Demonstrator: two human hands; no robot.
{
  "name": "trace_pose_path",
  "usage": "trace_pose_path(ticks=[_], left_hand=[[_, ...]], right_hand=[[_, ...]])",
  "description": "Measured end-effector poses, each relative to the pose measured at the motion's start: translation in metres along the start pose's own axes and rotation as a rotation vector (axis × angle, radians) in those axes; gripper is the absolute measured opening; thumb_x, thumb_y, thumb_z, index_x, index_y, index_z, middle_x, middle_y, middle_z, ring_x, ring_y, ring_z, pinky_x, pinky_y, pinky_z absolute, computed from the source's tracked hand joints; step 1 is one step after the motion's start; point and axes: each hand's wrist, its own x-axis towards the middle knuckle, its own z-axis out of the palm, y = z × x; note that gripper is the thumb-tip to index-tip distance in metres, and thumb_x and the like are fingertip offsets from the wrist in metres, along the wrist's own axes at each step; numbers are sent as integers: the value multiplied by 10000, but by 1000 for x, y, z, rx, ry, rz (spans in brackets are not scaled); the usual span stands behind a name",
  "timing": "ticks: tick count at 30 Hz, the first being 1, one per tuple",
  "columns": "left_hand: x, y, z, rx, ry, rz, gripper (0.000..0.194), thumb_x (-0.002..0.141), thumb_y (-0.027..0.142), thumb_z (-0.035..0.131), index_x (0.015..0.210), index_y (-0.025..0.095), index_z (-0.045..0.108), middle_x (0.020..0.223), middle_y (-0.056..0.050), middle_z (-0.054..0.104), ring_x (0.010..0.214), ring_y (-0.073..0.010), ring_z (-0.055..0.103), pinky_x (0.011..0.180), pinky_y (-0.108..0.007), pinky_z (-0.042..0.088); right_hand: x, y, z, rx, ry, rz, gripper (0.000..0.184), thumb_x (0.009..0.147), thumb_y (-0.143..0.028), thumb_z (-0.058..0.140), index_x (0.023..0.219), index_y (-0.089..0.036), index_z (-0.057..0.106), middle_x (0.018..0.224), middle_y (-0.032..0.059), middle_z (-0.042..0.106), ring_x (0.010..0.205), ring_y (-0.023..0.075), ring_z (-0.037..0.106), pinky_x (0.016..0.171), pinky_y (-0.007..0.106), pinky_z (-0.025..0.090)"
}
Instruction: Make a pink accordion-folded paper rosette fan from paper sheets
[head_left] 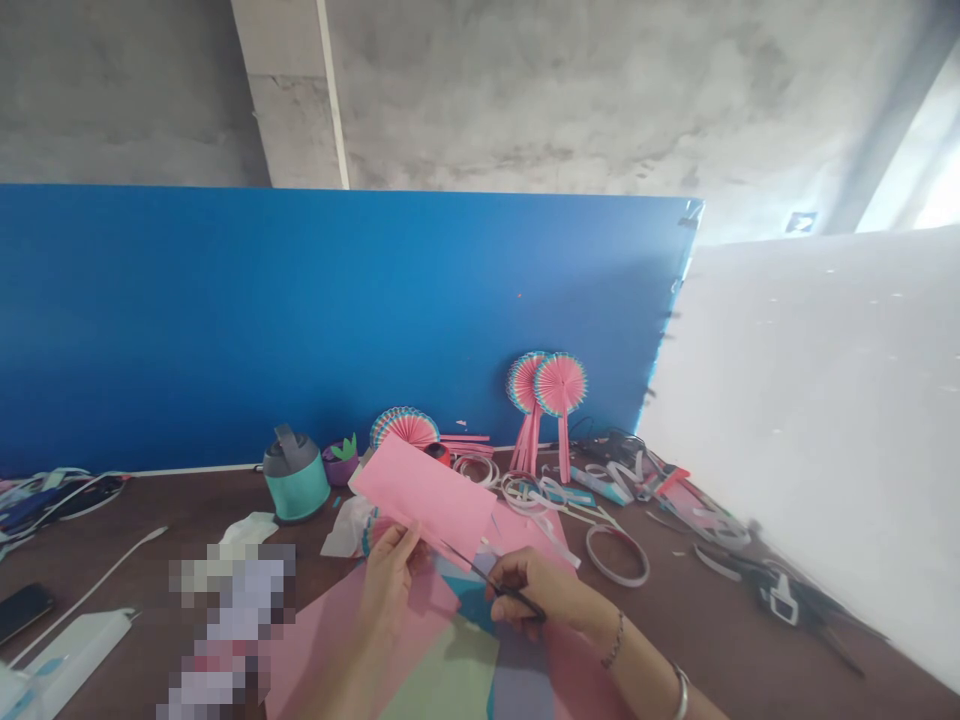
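My left hand (395,565) pinches the lower edge of a pink sheet of paper (424,492), which is raised and tilted above the table. In my right hand (525,590) is a pair of dark-handled scissors (495,583). The blades reach the sheet's lower right part, to the right of my left fingers. Whether they are cutting at this instant I cannot tell. Below both hands lie overlapping coloured sheets: a pink sheet (322,635), a pale green sheet (450,675) and a purple-grey sheet (521,675).
Pink pleated paper fans (561,385) lean on the blue partition (300,310). A teal cup (296,480) and a purple pot (341,467) stand back left. Tape rolls (617,556) and white strips lie right. A phone (24,612) and power strip (82,660) lie left.
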Motion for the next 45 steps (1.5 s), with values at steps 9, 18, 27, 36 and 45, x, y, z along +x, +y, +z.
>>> trace_pose_path(ticks=[9, 18, 27, 36, 45], left_hand=[[0, 0, 0, -20, -12, -20, 344, 563, 435, 814, 642, 153, 634, 621, 7, 643, 569, -106, 555, 538, -225, 434], [-6, 2, 8, -39, -99, 4, 281, 591, 397, 806, 629, 162, 656, 661, 0, 661, 635, -123, 565, 628, -237, 455], [-4, -1, 4, -2, -84, 3, 285, 620, 424, 781, 667, 165, 675, 695, -15, 679, 661, -142, 586, 646, -252, 459], [-6, 3, 7, 12, -82, 11, 324, 577, 439, 796, 654, 153, 666, 672, -16, 664, 656, -145, 574, 644, -262, 455], [-9, 0, 7, 83, -108, 15, 339, 624, 469, 755, 686, 145, 676, 661, -22, 658, 626, -141, 557, 615, -260, 432]], right_hand=[[1, 2, 0, -17, 8, 9, 429, 555, -472, 814, 781, -144, 655, 545, -39, 578, 425, 85, 495, 394, 198, 428], [1, 1, 4, 5, -9, -33, 443, 568, -492, 798, 781, -143, 627, 555, -43, 570, 449, 89, 497, 395, 202, 447], [1, 1, 3, 9, -10, -26, 456, 558, -502, 806, 774, -140, 633, 559, -41, 569, 439, 85, 493, 386, 198, 442], [1, 0, 3, -4, 2, 5, 465, 536, -500, 817, 772, -143, 635, 539, -41, 566, 433, 94, 499, 383, 203, 433], [2, 4, 3, -17, -10, -26, 454, 565, -511, 793, 776, -148, 619, 559, -47, 574, 424, 84, 494, 391, 207, 445]])
